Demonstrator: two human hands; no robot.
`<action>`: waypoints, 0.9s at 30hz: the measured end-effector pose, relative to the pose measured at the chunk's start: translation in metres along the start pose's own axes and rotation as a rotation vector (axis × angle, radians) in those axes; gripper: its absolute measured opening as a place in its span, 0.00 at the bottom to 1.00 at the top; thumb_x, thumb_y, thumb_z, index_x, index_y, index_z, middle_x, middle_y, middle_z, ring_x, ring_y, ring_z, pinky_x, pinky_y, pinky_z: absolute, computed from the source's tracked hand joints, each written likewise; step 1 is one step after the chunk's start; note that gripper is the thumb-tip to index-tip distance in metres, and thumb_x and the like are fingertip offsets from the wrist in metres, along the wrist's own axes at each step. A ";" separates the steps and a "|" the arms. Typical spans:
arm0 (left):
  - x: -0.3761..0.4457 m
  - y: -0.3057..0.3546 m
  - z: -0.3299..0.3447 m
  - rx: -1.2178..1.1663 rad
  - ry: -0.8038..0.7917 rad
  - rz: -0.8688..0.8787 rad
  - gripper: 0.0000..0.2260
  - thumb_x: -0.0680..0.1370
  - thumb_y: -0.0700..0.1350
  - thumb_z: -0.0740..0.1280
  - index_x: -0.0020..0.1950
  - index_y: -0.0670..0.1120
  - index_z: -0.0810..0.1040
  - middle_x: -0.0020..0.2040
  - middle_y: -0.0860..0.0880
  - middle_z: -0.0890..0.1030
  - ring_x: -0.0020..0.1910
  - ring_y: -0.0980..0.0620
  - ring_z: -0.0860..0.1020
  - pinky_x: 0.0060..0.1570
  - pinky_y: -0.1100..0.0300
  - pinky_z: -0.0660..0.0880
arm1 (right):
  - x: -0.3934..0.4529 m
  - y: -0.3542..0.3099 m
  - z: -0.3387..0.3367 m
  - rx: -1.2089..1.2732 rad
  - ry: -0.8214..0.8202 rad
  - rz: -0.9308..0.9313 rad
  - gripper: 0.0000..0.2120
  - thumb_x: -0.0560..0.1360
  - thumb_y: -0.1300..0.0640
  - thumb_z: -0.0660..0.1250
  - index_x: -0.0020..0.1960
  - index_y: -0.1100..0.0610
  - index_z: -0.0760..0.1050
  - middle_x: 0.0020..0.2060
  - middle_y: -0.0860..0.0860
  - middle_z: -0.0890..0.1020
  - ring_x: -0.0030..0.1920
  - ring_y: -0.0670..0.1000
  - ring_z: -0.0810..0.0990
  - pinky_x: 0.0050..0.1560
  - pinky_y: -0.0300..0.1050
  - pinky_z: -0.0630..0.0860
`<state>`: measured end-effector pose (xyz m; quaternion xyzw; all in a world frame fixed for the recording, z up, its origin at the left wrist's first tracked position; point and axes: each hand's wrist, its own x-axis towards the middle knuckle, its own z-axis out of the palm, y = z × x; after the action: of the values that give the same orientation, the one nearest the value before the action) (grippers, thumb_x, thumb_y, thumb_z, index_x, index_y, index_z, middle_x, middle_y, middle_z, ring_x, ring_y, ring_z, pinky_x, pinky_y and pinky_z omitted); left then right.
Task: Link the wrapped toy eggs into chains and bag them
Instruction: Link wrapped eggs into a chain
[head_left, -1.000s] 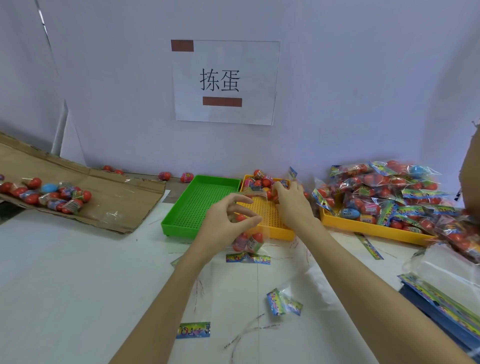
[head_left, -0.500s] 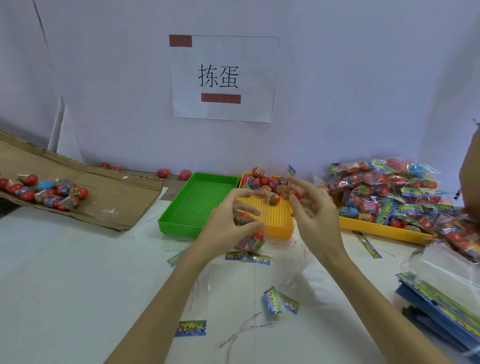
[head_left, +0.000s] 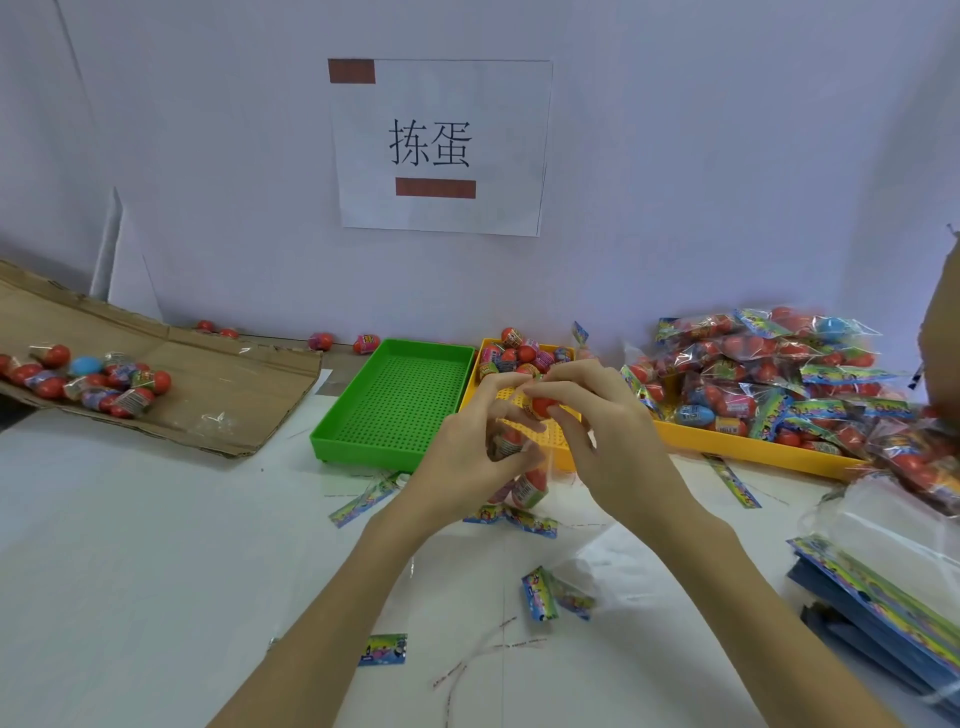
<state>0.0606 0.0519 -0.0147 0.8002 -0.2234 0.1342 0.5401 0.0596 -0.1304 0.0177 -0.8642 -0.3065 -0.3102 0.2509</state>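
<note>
the two hands meet in the middle, over the front edge of the small yellow tray (head_left: 558, 457). the right hand (head_left: 602, 436) pinches a red egg (head_left: 543, 406) at its fingertips, high up. the left hand (head_left: 467, 452) curls its fingers round a short chain of eggs (head_left: 519, 467) that hangs down from it, long way up and down, with the bottom egg just above the table (head_left: 156, 571). the red egg sits right above the top of the chain, almost touching it, so i think the next move is to join it on there. both hands are equally near.

more loose eggs (head_left: 522, 356) lie at the back of the small yellow tray, just behind the hands. a green tray (head_left: 400, 405) sits to the left, touching the yellow one. filled bags (head_left: 769, 374) are piled on a big yellow tray on the right. flat new bags (head_left: 878, 587) lie at the right edge. paper labels (head_left: 553, 600) are scattered on the table below. nothing blocks the join.
</note>
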 end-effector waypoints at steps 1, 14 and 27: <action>0.000 0.000 0.000 0.002 -0.001 -0.005 0.29 0.77 0.41 0.77 0.74 0.52 0.69 0.52 0.55 0.86 0.49 0.54 0.85 0.54 0.58 0.79 | 0.000 0.000 0.000 0.027 -0.003 0.010 0.12 0.80 0.68 0.67 0.60 0.59 0.83 0.58 0.53 0.81 0.60 0.55 0.77 0.60 0.41 0.74; -0.002 0.004 -0.001 0.059 0.033 -0.034 0.29 0.75 0.42 0.79 0.73 0.53 0.72 0.55 0.54 0.85 0.51 0.53 0.83 0.56 0.56 0.78 | 0.000 -0.003 -0.007 0.041 -0.163 -0.034 0.14 0.81 0.60 0.69 0.66 0.53 0.81 0.58 0.48 0.83 0.60 0.50 0.77 0.61 0.43 0.77; -0.001 -0.003 0.003 0.002 0.010 -0.020 0.34 0.74 0.41 0.79 0.75 0.55 0.68 0.59 0.54 0.85 0.51 0.55 0.84 0.60 0.48 0.79 | -0.004 -0.002 -0.003 -0.209 -0.164 -0.047 0.13 0.81 0.56 0.69 0.65 0.51 0.80 0.72 0.56 0.72 0.70 0.59 0.70 0.62 0.53 0.78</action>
<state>0.0609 0.0506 -0.0184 0.8022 -0.2125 0.1332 0.5418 0.0544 -0.1323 0.0170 -0.9008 -0.3120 -0.2744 0.1263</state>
